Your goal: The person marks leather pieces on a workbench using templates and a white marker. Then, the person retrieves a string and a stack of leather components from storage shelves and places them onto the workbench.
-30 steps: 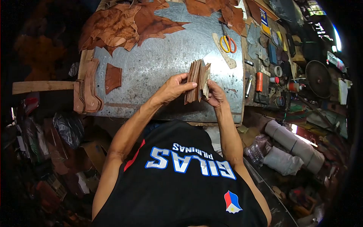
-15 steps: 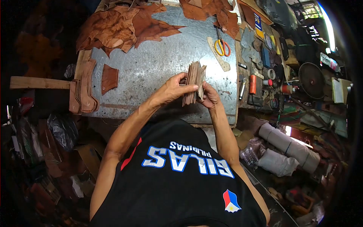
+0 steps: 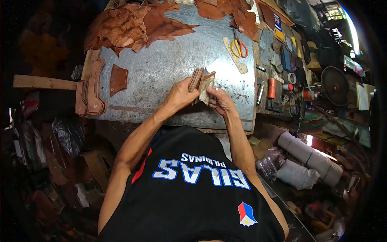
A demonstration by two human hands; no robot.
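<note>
My left hand [image 3: 179,96] grips a stack of thin brown leather pieces [image 3: 196,80] on edge above the metal-topped table [image 3: 161,64]. At the right side of the stack, a pale mottled piece of leather [image 3: 205,92] is tilted away from the others. My right hand [image 3: 221,101] pinches that piece between thumb and fingers. A small brown leather piece [image 3: 118,80] lies flat to the left. Beyond my right hand, scissors with yellow and red handles [image 3: 239,49] rest by a pale curved template [image 3: 234,56].
Large brown leather hides [image 3: 121,28] cover the far left of the table. Curved leather strips [image 3: 95,88] are stacked at the left edge near a wooden handle [image 3: 44,82]. Tools, tape and an orange-red cylinder [image 3: 271,88] crowd the right bench. Wrapped rolls [image 3: 309,156] lie below it.
The stack has shifted slightly left and tilted. The pale piece has swung apart from the rest, its face now showing. My right fingers have moved up its side.
</note>
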